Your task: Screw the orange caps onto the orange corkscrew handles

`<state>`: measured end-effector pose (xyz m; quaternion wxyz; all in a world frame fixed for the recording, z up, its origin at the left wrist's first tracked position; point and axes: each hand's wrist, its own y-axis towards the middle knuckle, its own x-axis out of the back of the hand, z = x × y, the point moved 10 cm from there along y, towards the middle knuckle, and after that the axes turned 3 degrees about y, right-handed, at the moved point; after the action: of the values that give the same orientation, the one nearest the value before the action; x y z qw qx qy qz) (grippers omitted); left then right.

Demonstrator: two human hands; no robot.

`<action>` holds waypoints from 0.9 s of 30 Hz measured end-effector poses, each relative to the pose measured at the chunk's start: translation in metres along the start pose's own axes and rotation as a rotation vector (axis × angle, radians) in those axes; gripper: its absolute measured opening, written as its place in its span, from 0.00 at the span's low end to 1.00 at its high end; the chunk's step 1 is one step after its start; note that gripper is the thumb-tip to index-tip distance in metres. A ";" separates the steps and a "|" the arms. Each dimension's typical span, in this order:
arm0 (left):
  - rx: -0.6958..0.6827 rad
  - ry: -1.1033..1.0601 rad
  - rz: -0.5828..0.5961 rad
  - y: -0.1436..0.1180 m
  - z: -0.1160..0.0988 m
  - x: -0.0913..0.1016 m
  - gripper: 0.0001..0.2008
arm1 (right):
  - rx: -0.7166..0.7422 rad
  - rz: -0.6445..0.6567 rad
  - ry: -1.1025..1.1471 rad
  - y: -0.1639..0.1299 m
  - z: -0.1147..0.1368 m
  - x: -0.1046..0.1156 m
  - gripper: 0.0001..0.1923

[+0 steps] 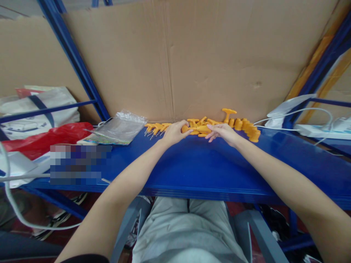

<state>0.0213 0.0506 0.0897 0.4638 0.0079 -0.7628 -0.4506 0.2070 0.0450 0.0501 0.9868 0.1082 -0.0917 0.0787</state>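
Both forearms reach forward over the blue shelf (186, 164), hands turned inward. The left hand (174, 133) curls, thumb and fingers pinching the rounded end of an orange piece (201, 129); the right hand (222, 133) meets its other end, grip unclear. The piece is smooth, elongated, lying roughly level between them.

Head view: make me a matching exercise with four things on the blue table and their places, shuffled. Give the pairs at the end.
Things
1. Red plastic bag
2. Metal spirals
3. Row of orange cylinders
4. Clear plastic bag

Places
A. To the right of the right hand
B. Farthest left of the four
C. Next to the left hand, on its left side
D. Between the red plastic bag and the metal spirals

Pairs: 1-B, 2-C, 3-A, 4-D
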 end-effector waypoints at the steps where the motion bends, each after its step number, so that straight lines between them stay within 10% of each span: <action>1: -0.006 0.008 -0.005 0.000 -0.001 0.001 0.11 | 0.001 0.007 0.009 0.001 -0.001 0.000 0.24; 15: -0.027 0.104 -0.005 -0.001 -0.007 0.002 0.11 | -0.092 -0.014 0.137 0.002 -0.012 -0.003 0.22; 27: 0.021 0.102 0.318 -0.008 0.008 -0.029 0.31 | -0.195 -0.298 0.395 -0.005 -0.007 0.019 0.05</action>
<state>0.0289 0.0639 0.0630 0.5670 -0.0851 -0.7347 -0.3626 0.2271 0.0442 0.0460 0.9920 0.0074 0.1127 -0.0570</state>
